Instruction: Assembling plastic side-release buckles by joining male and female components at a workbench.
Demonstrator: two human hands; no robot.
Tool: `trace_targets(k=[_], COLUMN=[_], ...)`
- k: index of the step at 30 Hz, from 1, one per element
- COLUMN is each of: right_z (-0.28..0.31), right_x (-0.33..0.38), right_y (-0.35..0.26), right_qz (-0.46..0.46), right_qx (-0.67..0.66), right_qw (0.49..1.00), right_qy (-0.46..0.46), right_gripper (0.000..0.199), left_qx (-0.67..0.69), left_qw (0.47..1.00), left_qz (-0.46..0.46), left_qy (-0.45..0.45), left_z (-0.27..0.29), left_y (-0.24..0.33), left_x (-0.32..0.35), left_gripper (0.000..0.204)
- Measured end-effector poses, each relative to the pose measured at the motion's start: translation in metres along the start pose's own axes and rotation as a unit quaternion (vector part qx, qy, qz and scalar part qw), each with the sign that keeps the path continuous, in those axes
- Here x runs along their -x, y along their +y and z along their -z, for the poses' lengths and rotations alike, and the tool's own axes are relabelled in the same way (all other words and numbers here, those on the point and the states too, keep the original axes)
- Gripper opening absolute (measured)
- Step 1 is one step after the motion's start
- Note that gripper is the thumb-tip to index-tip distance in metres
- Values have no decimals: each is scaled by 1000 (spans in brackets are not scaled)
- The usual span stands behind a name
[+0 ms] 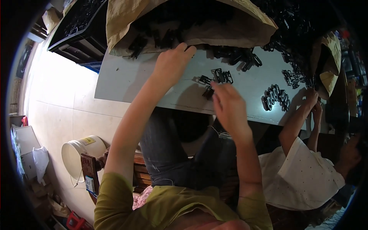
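My left hand (173, 64) is at the lower lip of a large brown paper bag (122, 23). Its fingers are curled, and whatever they may hold is hidden. Several black slotted parts (138, 45) lie in the bag's mouth beside it. Over the near part of the table, my right hand (231, 105) has thumb and fingers drawn together on a small black part (208, 92), slightly blurred. Just beyond its fingertips stands a little group of similar black parts (221, 75).
More black parts (245, 60) lie along the bag, and a curved row (275, 97) sits on the grey table (122, 82). A co-worker (303, 172) handles things at the right, near another paper bag (330, 65). A black crate (76, 44) and white bucket (74, 157) are at left.
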State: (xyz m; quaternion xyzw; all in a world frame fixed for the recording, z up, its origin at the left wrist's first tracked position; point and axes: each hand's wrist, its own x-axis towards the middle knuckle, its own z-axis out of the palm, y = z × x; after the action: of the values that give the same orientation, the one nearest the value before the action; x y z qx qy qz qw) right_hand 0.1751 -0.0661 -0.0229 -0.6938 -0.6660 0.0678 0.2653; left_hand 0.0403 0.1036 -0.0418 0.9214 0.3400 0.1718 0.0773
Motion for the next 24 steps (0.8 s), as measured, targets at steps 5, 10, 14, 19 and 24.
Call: trace_targets(k=[5,10,14,19,24], right_z=[1,-18,-21,-6,29], right_x=[-51,-103,-116,-87,8], right_y=[24,22,30,42,61], right_qz=[86,152,202,147,-193], right_qx=[22,110,159,-9,-212], right_qw=[993,982,965,983,954], right_qy=[82,-32,-58,109,89], right_gripper=[35,31,19,17,16], left_qx=[116,258,44,4,39], left_qw=[993,958,983,986,985], left_qz=[-13,72,139,165,153], left_qy=[26,103,107,16,71], left_z=[3,12,19,15,17], left_y=[8,-21,-36,-38,-40], left_x=[16,11,-23,-22,-4], left_gripper=[28,28,32,37,35])
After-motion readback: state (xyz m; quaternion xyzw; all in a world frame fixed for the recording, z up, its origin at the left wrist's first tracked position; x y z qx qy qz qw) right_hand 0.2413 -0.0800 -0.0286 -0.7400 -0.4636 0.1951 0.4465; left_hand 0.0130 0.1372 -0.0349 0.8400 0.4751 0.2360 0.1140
